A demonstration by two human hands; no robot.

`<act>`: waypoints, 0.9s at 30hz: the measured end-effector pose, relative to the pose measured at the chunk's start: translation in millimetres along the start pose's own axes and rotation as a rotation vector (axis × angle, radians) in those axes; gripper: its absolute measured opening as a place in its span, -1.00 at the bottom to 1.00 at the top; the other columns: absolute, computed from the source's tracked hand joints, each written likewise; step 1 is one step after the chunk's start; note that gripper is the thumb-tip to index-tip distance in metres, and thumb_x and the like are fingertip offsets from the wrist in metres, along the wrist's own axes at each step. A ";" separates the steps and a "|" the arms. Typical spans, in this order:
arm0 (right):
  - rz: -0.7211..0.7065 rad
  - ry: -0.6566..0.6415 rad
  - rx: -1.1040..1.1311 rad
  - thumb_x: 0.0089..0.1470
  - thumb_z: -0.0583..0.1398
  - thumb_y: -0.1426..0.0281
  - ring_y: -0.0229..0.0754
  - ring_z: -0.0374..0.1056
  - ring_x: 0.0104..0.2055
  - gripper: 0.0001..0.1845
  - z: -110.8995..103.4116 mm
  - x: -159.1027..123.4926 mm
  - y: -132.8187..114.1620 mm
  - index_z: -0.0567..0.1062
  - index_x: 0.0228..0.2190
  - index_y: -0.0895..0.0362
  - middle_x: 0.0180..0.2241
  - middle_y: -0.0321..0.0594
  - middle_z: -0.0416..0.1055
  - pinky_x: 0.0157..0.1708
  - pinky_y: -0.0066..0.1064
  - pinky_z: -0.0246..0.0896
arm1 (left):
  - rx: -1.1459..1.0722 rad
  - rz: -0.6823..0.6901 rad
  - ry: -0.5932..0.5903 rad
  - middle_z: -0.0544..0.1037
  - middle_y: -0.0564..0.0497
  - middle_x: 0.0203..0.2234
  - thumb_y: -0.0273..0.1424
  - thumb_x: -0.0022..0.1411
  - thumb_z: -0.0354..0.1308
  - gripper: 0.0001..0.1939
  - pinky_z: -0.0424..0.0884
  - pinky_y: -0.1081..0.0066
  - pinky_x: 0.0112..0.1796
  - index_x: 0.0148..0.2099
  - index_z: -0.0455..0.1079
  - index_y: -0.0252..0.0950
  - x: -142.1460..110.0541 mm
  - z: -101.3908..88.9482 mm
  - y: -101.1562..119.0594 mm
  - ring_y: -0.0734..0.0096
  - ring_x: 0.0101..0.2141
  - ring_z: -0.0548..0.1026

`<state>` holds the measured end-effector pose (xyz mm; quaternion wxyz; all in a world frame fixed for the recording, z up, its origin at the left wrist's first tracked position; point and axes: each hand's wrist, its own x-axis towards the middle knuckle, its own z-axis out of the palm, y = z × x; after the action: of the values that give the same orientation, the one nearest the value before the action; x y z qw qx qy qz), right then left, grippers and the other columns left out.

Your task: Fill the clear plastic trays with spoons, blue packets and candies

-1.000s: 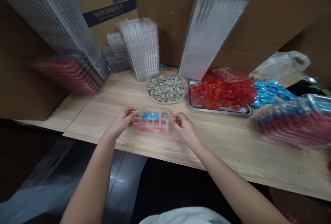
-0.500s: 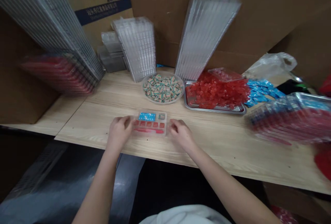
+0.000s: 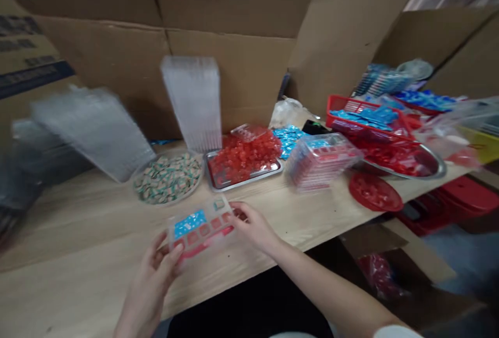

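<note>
The clear tray slants lengthwise, near left to far right. Left hand grasps its near end, right hand its far.

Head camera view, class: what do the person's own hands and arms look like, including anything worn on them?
The left hand and right hand are ungloved, with no watch or bracelet visible. The right forearm is bare up to a white cloth sleeve at the picture's lower edge; no left sleeve is in view.
</note>
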<state>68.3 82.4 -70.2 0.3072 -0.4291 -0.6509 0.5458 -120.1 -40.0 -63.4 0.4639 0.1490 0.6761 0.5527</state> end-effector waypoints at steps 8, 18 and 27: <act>-0.130 0.483 -0.357 -0.06 0.21 0.22 -0.09 0.38 -0.20 -0.64 -231.0 -32.4 -100.6 0.52 -0.19 0.09 -0.23 -0.18 0.49 -0.23 -0.27 0.29 | -0.063 0.070 -0.599 0.48 -0.12 -0.12 -0.37 0.10 0.17 -0.54 0.48 0.31 -0.29 0.06 0.21 -0.23 -30.3 213.2 90.5 0.39 -0.30 0.51; 0.026 0.643 -0.853 0.09 0.07 0.23 -0.06 0.38 -0.21 -0.65 -341.7 8.7 -41.8 0.55 -0.26 0.18 -0.26 -0.06 0.51 -0.25 -0.31 0.19 | 0.401 0.436 -0.458 0.48 -0.25 -0.17 -0.16 0.04 0.21 -0.44 0.39 0.30 -0.27 0.02 0.26 -0.38 16.1 360.0 92.9 0.18 -0.21 0.48; -0.192 1.164 -0.934 0.15 -0.03 0.21 0.04 0.34 -0.10 -0.52 -312.8 -50.3 -9.5 0.39 0.00 0.18 -0.15 0.09 0.42 -0.14 -0.13 0.23 | 0.612 0.694 -0.208 0.50 -0.11 -0.21 -0.43 0.12 0.11 -0.80 0.27 0.26 -0.06 -0.17 0.38 -0.33 83.5 271.0 59.9 0.28 -0.16 0.43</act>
<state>360.1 176.9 9.9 0.4340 -0.6753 -0.5817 -0.1312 32.0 205.3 -37.8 0.2517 0.5505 0.6682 0.4326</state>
